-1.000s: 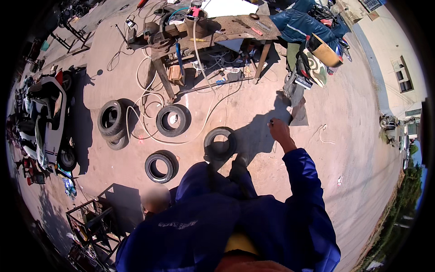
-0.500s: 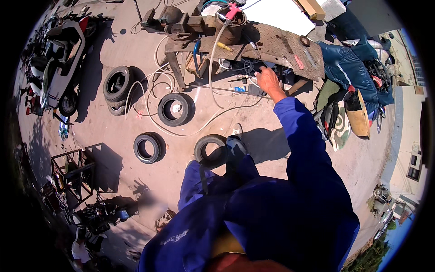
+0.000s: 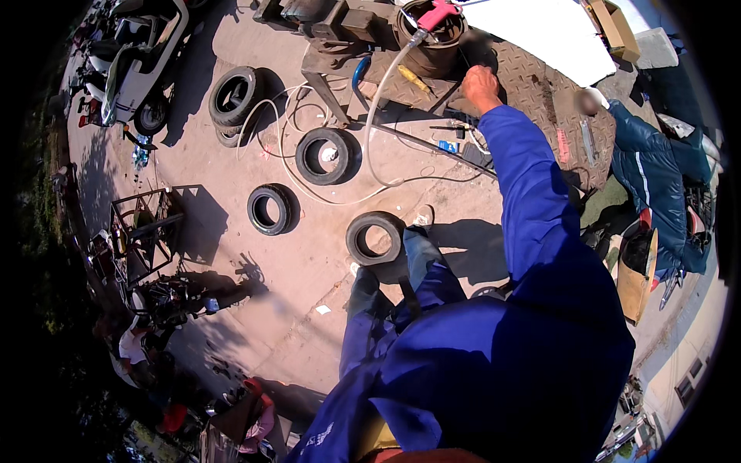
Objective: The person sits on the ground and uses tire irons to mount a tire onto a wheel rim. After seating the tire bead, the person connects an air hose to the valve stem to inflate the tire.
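Observation:
My right hand (image 3: pixel 482 89) reaches over the edge of a rusty metal workbench (image 3: pixel 532 81), fingers curled. Whatever they grip, if anything, is hidden from me. Beside the hand stands a rusty bucket (image 3: pixel 428 58), with a pink air gun (image 3: pixel 434 15) and its pale hose (image 3: pixel 386 73) across the rim. A yellow-handled tool (image 3: pixel 414 78) lies on the bench just left of my hand. Farther right on the plate are a pink-red strip-like tool (image 3: pixel 563 145) and a slim grey metal tool (image 3: pixel 589 142). My left hand is out of view.
A tyre (image 3: pixel 374 238) lies by my feet, with more tyres (image 3: pixel 324 156) to the left among loops of hose. A vise (image 3: pixel 343 23) sits at the bench's left end. A scooter (image 3: pixel 147 62) and a metal frame (image 3: pixel 147 231) stand left; a dark teal padded jacket (image 3: pixel 656 181) lies right.
My right hand has moved up from beneath the bench edge to beside the bucket, its fingers now more curled. The whole view has shifted, bringing the bench's right side nearer.

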Demonstrator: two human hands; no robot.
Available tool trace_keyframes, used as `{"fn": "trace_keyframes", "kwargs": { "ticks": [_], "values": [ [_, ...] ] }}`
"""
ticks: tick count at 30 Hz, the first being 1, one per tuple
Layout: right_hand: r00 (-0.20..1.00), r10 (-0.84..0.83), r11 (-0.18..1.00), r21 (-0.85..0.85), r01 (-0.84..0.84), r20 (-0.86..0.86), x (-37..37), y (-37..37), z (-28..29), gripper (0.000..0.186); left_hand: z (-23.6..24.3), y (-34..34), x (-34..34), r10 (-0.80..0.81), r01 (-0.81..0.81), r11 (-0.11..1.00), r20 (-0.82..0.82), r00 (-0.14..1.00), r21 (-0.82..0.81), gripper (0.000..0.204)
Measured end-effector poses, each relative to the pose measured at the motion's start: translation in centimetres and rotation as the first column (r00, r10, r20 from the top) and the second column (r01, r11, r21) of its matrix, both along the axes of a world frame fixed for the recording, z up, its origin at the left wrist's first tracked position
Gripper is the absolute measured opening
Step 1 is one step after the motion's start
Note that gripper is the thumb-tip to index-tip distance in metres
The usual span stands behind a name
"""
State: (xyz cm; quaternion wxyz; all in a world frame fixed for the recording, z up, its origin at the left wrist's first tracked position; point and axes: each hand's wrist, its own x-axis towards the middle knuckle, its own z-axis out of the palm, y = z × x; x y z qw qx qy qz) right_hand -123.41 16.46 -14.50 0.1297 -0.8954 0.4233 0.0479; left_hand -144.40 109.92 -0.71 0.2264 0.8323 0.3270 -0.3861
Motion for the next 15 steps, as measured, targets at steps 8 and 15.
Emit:
{"fn": "trace_keyframes", "kwargs": {
  "ticks": [8,15],
  "values": [
    [0.971,-0.086,0.982,0.184,0.045,0.225,-6.7,-0.2,-1.8,0.026,-1.3,-1.3,1.4,-0.048,0.047,0.998,-0.037,0.998,-0.036,0.069],
    [0.421,-0.666,0.693,0.72,0.041,0.616,-25.8,11.1,7.9,0.014,-1.8,-3.1,4.3,-0.073,0.072,0.996,-0.017,0.997,-0.046,0.059]
  ]
}}
